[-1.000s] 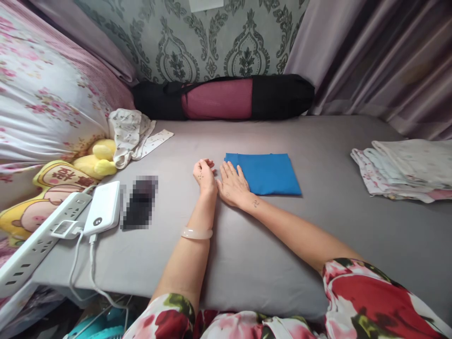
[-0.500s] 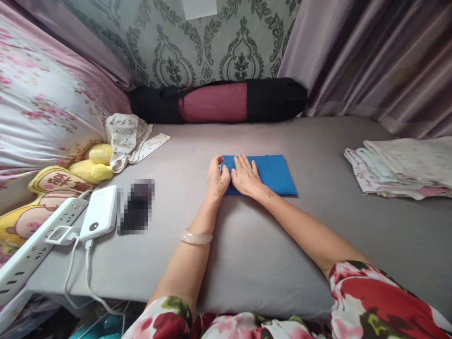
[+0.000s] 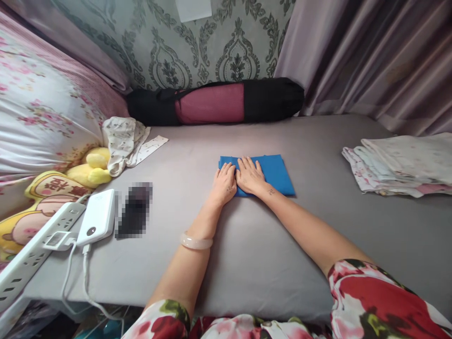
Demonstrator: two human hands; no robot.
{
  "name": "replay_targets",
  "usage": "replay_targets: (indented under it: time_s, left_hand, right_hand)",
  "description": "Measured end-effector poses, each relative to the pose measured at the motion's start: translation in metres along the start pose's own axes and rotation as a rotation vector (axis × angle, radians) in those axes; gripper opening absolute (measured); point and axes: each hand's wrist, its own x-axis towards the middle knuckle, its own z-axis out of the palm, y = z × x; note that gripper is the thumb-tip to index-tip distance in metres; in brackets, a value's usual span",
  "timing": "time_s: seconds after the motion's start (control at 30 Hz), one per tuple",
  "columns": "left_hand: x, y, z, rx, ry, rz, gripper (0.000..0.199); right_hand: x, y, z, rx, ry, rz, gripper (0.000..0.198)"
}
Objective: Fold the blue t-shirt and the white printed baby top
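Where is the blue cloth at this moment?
In the head view, the blue cloth lies just right of centre on the grey sheet, with the left hand and right hand on its left part.

The sleeves (image 3: 376,299) are floral, the bangle (image 3: 196,242) pale.

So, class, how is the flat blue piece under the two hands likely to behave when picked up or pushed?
The blue piece has slightly uneven edges, suggesting folded fabric, so it may flop or unfold when lifted. Lying thin and flat, it seems light and unlikely to roll or tip if pushed.
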Motion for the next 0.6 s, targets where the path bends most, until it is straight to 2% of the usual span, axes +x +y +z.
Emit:
replay_targets:
  time_s: [0.17, 0.37, 0.6]
  left_hand:
    - [0.0, 0.001, 0.0, 0.011, 0.011, -0.001, 0.047]
    - [-0.003, 0.002, 0.002, 0.0, 0.049, 0.023, 0.047]
    - [-0.005, 0.001, 0.002, 0.024, 0.012, 0.047, 0.057]
  right_hand:
    - [-0.001, 0.003, -0.005, 0.031, -0.025, 0.008, 0.06]
    - [-0.008, 0.022, -0.013, -0.036, 0.093, 0.071, 0.06]
    - [-0.011, 0.035, -0.007, -0.072, 0.064, 0.123, 0.062]
